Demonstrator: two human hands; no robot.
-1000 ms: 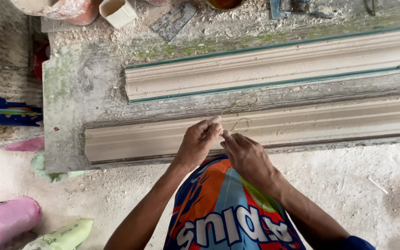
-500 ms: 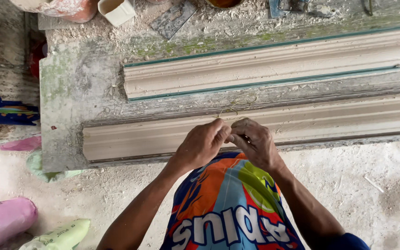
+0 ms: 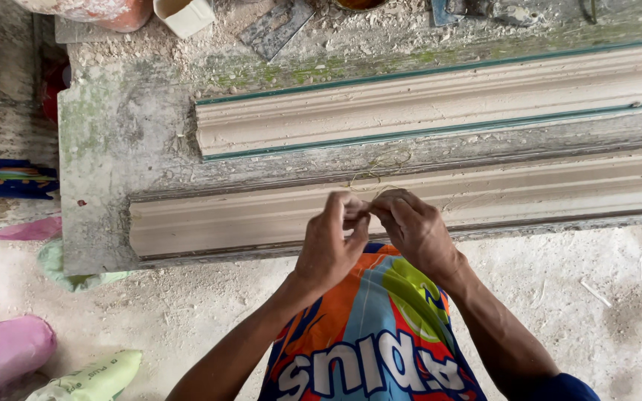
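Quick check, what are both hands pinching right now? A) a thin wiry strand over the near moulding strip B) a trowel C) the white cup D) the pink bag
A: the left hand and right hand meet fingertip to fingertip on a thin wiry strand, just above the near moulding strip on the workbench.

Two long moulded plaster cornice strips on the counter [image 3: 105, 148]: far strip [image 3: 440, 104], near strip [image 3: 247, 223]. Two hands over the near one: left hand [image 3: 332, 245], right hand [image 3: 414, 230]. One thin loop of fibre [image 3: 369, 182] between them. One white square cup [image 3: 185, 15], one reddish pot [image 3: 98, 9], one flat trowel blade [image 3: 276, 28]. On the floor: one pink sack [image 3: 5, 353], one green sack [image 3: 94, 379].
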